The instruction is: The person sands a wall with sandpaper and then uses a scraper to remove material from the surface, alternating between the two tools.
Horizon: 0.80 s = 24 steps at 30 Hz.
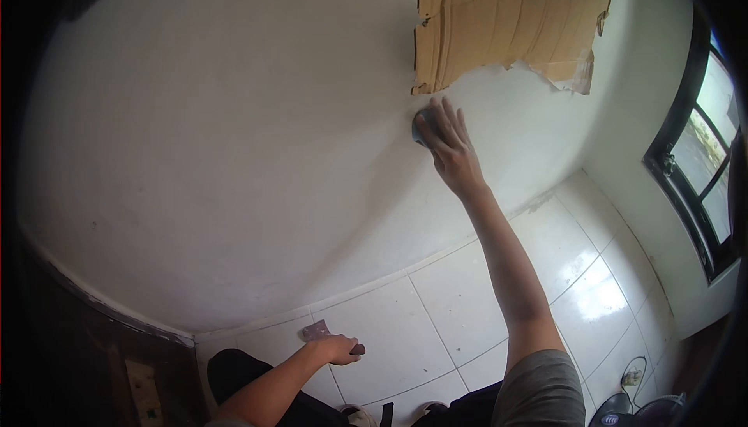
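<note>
My right hand reaches up against the white wall, with fingers spread over a small rounded blue-grey pad. The pad lies against the wall just below the torn lower edge of a cardboard sheet. Low on the left, my left hand is wrapped round a scraper. The flat, brownish blade of the scraper points up and left, and its dark handle end sticks out at the right of the fist. My left hand is over the floor, apart from the wall.
White floor tiles run along the foot of the wall. A dark-framed window is in the right wall. Dark objects with a looped cord lie at the lower right. Brown wooden furniture stands at the lower left.
</note>
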Tool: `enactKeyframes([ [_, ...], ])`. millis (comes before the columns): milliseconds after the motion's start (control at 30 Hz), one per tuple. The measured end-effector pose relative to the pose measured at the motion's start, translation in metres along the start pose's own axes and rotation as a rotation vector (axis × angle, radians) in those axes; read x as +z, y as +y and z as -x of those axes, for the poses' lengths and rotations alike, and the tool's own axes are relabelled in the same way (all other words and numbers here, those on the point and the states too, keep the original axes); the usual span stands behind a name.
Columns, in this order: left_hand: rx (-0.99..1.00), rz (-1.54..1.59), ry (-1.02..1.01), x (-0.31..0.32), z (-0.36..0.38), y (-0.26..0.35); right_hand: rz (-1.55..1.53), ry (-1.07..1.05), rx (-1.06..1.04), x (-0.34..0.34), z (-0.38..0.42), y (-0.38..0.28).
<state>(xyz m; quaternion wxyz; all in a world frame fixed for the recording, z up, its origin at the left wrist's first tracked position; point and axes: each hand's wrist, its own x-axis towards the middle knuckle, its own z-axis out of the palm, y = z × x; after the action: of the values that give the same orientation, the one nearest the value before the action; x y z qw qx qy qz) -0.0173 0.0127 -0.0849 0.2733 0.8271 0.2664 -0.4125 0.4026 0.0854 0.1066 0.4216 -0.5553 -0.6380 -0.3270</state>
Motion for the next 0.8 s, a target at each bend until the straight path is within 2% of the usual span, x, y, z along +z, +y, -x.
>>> enactKeyframes([
  [33,-0.005,-0.005,0.010,0.000,0.000,0.000,0.043,-0.010,-0.020,-0.001,0.000,0.003],
  [100,-0.019,-0.008,0.031,0.001,0.001,0.002,-0.171,0.276,0.311,0.009,-0.001,0.015],
  [167,-0.015,-0.004,0.034,0.002,0.002,0.009,-0.204,0.423,0.532,0.015,0.005,0.043],
  [300,0.023,-0.007,0.027,0.015,-0.010,0.008,-0.158,0.396,0.457,0.015,0.009,0.024],
  [433,0.004,-0.036,-0.063,0.018,-0.010,0.009,-0.036,-0.023,0.079,0.013,0.017,-0.024],
  [500,-0.004,-0.052,-0.033,0.007,-0.010,0.023,-0.038,-0.038,0.015,0.012,0.016,-0.021],
  [600,0.012,-0.046,-0.002,-0.004,0.001,0.049,0.143,0.092,0.106,0.000,0.007,0.016],
  [700,0.050,-0.041,-0.027,0.004,-0.006,0.053,0.128,0.362,0.411,-0.011,-0.001,0.070],
  [767,0.070,-0.047,-0.057,0.015,-0.009,0.046,0.111,0.422,0.571,-0.013,0.000,0.097],
  [800,0.054,-0.045,-0.081,0.017,-0.009,0.043,0.140,0.400,0.543,-0.017,-0.001,0.096],
])
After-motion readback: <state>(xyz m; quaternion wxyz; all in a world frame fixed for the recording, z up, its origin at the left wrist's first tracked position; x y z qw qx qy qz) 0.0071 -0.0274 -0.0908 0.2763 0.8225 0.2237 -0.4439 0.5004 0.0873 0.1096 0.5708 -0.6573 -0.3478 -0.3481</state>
